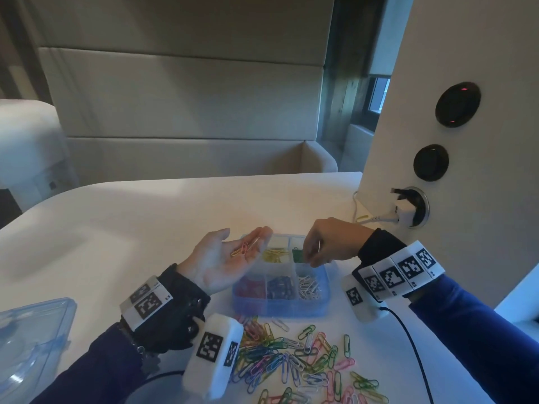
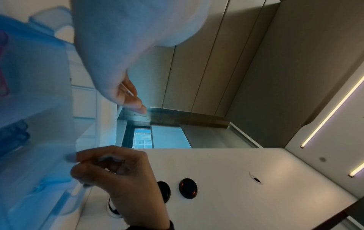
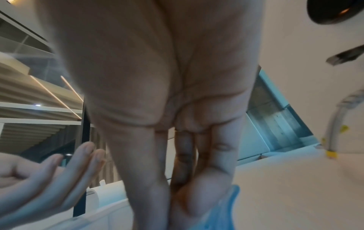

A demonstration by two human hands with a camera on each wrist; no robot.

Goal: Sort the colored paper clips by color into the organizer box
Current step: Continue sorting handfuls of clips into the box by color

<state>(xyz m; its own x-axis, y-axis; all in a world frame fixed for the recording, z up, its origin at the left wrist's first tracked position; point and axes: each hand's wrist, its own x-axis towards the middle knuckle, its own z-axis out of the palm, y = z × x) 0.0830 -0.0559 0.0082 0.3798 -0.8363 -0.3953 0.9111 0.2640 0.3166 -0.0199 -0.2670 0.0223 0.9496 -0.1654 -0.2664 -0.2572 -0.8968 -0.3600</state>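
The left hand (image 1: 224,258) lies palm-up and spread, cradling a few clips (image 1: 244,248) over the organizer box (image 1: 281,307) rim. The right hand (image 1: 331,243) pinches a clip above the green compartment. The loose pile (image 1: 294,357) lies just beside the box's near edge.

Translucent blue organizer box (image 1: 280,307) holds red, dark blue, white, yellow and green clips; at six o'clock, a multicoloured clip pile (image 1: 300,363) on the cream surface (image 1: 131,228).
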